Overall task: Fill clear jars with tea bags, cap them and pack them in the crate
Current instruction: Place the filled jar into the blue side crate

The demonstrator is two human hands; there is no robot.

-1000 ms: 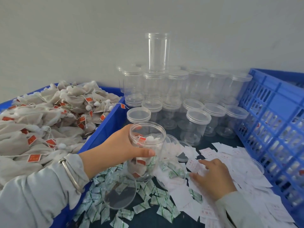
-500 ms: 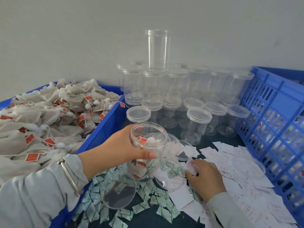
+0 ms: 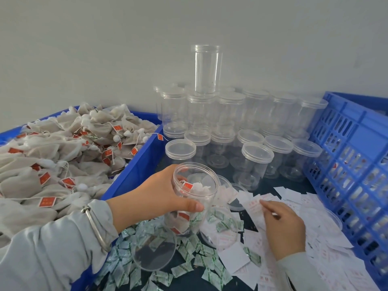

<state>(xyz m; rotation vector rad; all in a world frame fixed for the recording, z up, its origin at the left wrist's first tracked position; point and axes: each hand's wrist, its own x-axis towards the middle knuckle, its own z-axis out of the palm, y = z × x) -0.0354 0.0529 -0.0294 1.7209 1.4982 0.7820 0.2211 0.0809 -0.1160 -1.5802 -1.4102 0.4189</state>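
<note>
My left hand (image 3: 155,198) grips an open clear jar (image 3: 194,190) just below its rim; the jar stands upright on the dark table and holds several tea bags with red tags. My right hand (image 3: 281,225) lies on the spread of white paper slips (image 3: 310,208), its fingertips pinching one slip (image 3: 255,206) at the pile's left edge. A loose clear lid (image 3: 154,252) lies flat in front of the jar. A second clear lid (image 3: 218,232) lies to the right of the jar. The blue bin (image 3: 134,171) at left is heaped with tea bags (image 3: 52,164).
Stacked empty capped jars (image 3: 257,162) fill the back of the table, one tall open jar (image 3: 206,70) on top. A blue slatted crate (image 3: 352,164) stands at right. Green-and-white sachets (image 3: 197,259) litter the table before the jar.
My right hand has slid over the slips, first left toward the jar, then slightly back, and now pinches one slip. My left hand and the jar have stayed put.
</note>
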